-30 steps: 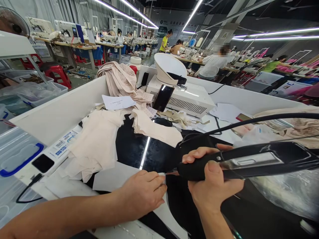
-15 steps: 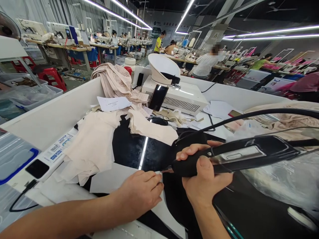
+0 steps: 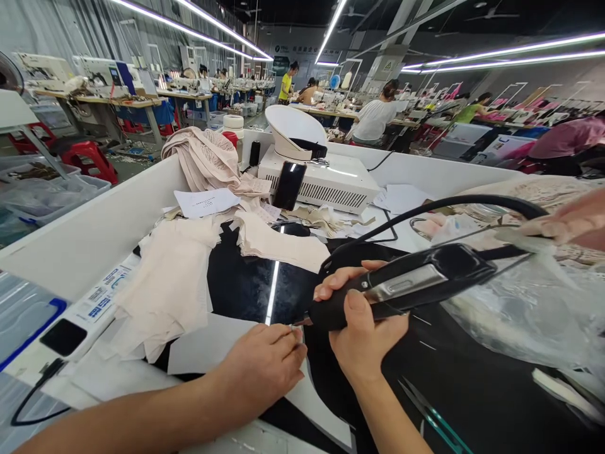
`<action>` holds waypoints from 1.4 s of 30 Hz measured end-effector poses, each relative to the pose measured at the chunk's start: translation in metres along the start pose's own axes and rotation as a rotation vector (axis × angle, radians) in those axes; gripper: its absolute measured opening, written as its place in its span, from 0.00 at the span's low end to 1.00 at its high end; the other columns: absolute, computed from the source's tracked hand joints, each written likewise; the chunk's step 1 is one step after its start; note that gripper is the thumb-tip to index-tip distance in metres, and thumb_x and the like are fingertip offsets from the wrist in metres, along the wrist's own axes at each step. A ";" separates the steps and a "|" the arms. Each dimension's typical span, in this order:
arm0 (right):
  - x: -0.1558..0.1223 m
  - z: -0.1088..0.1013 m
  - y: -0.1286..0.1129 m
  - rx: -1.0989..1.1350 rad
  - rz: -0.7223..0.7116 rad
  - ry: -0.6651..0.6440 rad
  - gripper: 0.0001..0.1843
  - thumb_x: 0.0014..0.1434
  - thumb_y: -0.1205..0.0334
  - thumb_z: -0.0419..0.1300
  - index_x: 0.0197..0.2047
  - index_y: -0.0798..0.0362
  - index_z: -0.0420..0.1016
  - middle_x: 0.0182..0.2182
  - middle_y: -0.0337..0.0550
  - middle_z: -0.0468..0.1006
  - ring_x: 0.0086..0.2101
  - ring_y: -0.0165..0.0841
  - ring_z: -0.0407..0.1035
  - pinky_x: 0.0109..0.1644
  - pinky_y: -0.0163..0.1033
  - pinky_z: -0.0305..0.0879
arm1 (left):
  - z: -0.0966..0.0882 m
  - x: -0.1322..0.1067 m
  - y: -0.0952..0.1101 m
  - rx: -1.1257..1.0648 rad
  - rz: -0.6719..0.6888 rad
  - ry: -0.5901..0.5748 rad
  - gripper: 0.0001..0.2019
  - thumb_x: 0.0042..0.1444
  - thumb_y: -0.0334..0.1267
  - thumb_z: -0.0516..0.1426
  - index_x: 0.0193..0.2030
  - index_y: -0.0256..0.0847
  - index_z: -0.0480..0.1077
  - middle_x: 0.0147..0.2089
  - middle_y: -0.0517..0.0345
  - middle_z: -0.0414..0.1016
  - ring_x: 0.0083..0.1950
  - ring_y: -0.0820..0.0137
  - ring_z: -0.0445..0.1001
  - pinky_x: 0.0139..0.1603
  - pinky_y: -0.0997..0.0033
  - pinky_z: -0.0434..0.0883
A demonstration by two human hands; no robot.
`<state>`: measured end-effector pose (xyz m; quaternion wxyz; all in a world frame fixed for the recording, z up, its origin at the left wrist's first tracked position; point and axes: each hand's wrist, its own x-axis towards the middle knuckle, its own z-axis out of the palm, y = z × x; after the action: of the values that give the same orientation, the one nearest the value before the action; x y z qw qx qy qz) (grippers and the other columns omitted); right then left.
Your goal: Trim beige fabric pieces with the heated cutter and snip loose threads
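My left hand (image 3: 265, 362) is closed in a pinch over a white sheet (image 3: 203, 343). Whatever is between its fingertips is too small to make out. My right hand (image 3: 362, 328) wraps round a black corded hand tool (image 3: 425, 277) with a metal strip along its side. The tool's narrow tip (image 3: 305, 321) points left and comes close to my left fingertips; I cannot tell whether they touch. Beneath lies a glossy black surface (image 3: 250, 290). Pale pink cut fabric pieces lie in a pile (image 3: 165, 277) to the left and a curved stack (image 3: 278, 243) beyond.
Another person's hand (image 3: 576, 214) is at the right, by the tool's cable end. Tweezers (image 3: 439, 419) lie at lower right, a clear plastic bag (image 3: 510, 321) above them. Behind stand a phone (image 3: 289, 185) and a white vented box (image 3: 326, 186). A white side wall (image 3: 94, 221) runs along the left.
The view has shifted slightly, so things sit further left. Another person's hand has come in at the right edge. My hands keep the same grip, the tool tip still near my left fingertips.
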<state>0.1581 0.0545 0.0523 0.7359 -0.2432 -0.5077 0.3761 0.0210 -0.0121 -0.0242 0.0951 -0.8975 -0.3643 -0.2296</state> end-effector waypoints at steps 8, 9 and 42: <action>0.003 0.000 -0.002 -0.007 0.001 0.013 0.17 0.60 0.58 0.73 0.49 0.45 0.73 0.30 0.31 0.78 0.24 0.30 0.73 0.29 0.38 0.75 | -0.004 -0.002 -0.004 -0.019 0.011 -0.015 0.10 0.76 0.38 0.56 0.55 0.34 0.75 0.57 0.47 0.82 0.57 0.65 0.80 0.51 0.68 0.77; 0.005 0.000 -0.006 -0.004 -0.005 0.026 0.17 0.59 0.58 0.74 0.48 0.45 0.73 0.30 0.31 0.79 0.24 0.30 0.73 0.29 0.38 0.75 | -0.005 -0.002 -0.007 -0.031 0.006 -0.019 0.10 0.76 0.38 0.56 0.56 0.35 0.74 0.57 0.48 0.82 0.57 0.66 0.79 0.50 0.68 0.77; -0.019 -0.040 -0.031 -0.149 -0.071 0.141 0.19 0.59 0.63 0.73 0.51 0.46 0.72 0.31 0.31 0.81 0.25 0.30 0.75 0.31 0.38 0.76 | -0.025 0.000 -0.006 -0.295 0.070 -0.032 0.14 0.75 0.44 0.56 0.57 0.37 0.75 0.50 0.51 0.79 0.50 0.60 0.76 0.59 0.57 0.76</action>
<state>0.2007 0.0216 0.0498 0.7625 -0.3049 -0.4895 0.2932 0.0083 -0.0162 -0.0023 -0.0358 -0.9174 -0.2965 -0.2631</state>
